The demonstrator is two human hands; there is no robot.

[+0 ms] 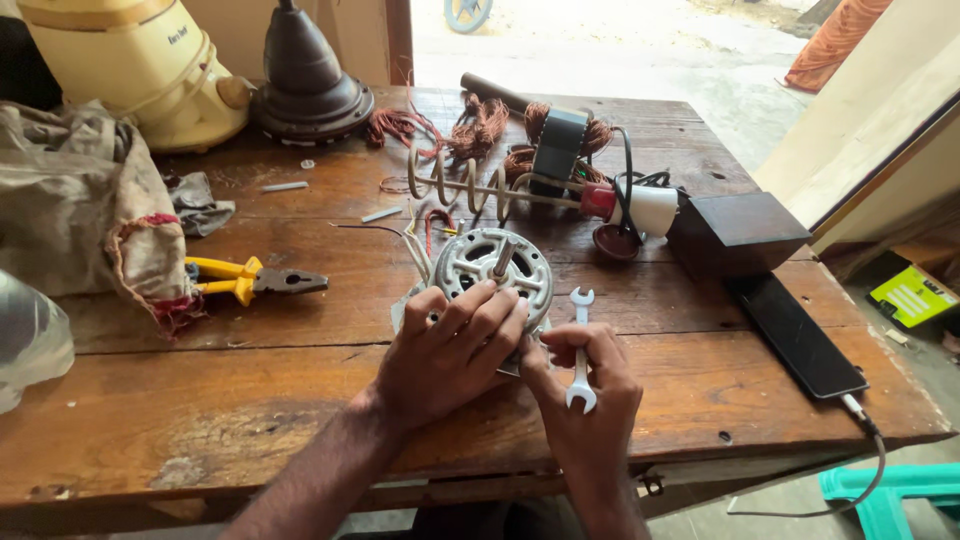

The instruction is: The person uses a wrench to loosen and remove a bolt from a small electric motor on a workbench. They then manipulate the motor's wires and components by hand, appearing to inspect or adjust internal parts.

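Note:
A round silver motor with a short steel shaft lies on the wooden table, thin wires trailing from its far side. My left hand rests on the motor's near edge, fingers spread over the housing. My right hand sits just right of it, thumb and fingers touching the motor's lower right rim. A small double open-ended spanner lies across my right hand, one jaw pointing away and one toward me.
Yellow-handled pliers lie left beside a crumpled cloth sack. Behind the motor are a coiled heating element, copper windings, a dark wooden block and a black phone with a cable. A cream appliance stands far left.

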